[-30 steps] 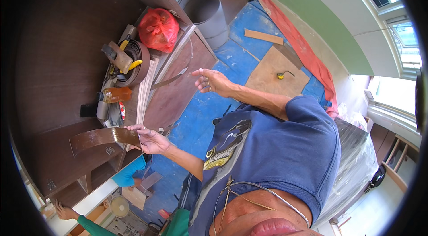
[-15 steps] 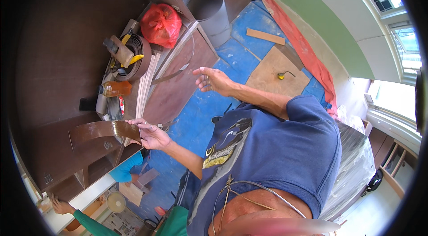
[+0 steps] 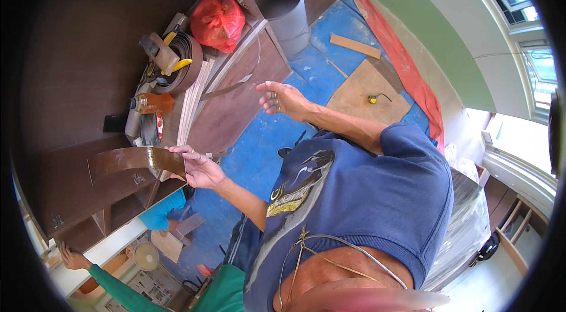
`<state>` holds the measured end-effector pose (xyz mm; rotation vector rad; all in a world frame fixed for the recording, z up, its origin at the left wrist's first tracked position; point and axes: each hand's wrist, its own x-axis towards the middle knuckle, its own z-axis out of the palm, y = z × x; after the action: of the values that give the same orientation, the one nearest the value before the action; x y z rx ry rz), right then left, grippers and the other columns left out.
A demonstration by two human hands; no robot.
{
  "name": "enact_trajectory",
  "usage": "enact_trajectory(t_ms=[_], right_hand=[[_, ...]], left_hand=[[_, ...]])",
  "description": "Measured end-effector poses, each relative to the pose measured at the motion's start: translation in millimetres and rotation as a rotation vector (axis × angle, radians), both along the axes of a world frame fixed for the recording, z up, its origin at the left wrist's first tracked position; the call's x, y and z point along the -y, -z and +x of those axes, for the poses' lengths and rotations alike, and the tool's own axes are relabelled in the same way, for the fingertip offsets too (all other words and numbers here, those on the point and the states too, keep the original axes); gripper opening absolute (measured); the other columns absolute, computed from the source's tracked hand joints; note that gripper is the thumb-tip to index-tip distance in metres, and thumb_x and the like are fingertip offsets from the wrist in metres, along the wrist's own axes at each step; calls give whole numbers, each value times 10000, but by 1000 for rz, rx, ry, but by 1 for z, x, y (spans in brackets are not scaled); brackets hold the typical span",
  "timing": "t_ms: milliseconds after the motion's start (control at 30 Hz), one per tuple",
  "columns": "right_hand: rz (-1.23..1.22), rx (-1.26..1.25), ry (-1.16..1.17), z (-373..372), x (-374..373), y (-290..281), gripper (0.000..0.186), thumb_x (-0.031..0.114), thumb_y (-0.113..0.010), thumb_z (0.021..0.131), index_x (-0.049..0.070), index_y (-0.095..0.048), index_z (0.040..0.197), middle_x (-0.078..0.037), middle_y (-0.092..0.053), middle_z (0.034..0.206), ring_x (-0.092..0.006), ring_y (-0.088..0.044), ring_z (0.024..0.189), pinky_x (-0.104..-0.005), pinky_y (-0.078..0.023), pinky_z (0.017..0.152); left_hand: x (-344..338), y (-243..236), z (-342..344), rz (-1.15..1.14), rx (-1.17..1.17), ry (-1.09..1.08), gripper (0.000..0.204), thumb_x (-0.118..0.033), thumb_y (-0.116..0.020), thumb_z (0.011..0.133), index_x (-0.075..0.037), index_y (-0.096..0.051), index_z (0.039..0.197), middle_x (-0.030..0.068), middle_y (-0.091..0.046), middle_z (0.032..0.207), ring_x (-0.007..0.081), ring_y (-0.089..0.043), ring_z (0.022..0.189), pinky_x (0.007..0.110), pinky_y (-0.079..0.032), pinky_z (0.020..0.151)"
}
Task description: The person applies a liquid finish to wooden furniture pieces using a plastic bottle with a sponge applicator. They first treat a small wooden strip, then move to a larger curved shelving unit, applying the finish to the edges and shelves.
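My left hand [image 3: 203, 169] is closed on one end of a brown, glossy edge-banding strip [image 3: 127, 160]. The strip arches away to the left across the dark brown cabinet, and its far end is free. My right hand [image 3: 284, 101] hovers over the blue floor sheet with fingers loosely bent and apart, holding nothing. Nearest to it is the pale tip of a thin strip [image 3: 227, 89] that lies along a brown panel. A wide coil of brown edge banding [image 3: 187, 64] rests on the cabinet, with a yellow-handled tool [image 3: 181, 67] and a wooden block-like tool [image 3: 159, 53] on it.
Beside the coil are a red plastic bag [image 3: 217, 23] and a bottle of amber liquid [image 3: 152, 103]. A grey bin [image 3: 283, 14] stands beyond. On the floor are a board [image 3: 359, 97], a tape measure [image 3: 372, 99] and a wood strip [image 3: 355, 46]. A green-sleeved co-worker's hand [image 3: 75, 258] touches a white edge; another person wears light blue.
My view has shifted slightly. My left hand still holds the strip's end, and my right hand remains raised and empty. The green-sleeved hand stays on the white edge.
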<state>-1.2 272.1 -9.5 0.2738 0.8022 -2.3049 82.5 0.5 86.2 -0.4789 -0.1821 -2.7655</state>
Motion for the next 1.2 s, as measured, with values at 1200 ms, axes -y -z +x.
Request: enact_trajectory(t_ms=[1200], right_hand=[[-37,-67,-469,-59,-40,-28,467,418,-592,1046,62,-562,1348,-38,-640,961,-134,-629,861,-290,-546,770]], left_hand=[[-176,-6,0,21,327,-432,659,-464,-494,1069,-12,-366,1532,202,-585,1384,299,-605,1277,396,-571,1021]])
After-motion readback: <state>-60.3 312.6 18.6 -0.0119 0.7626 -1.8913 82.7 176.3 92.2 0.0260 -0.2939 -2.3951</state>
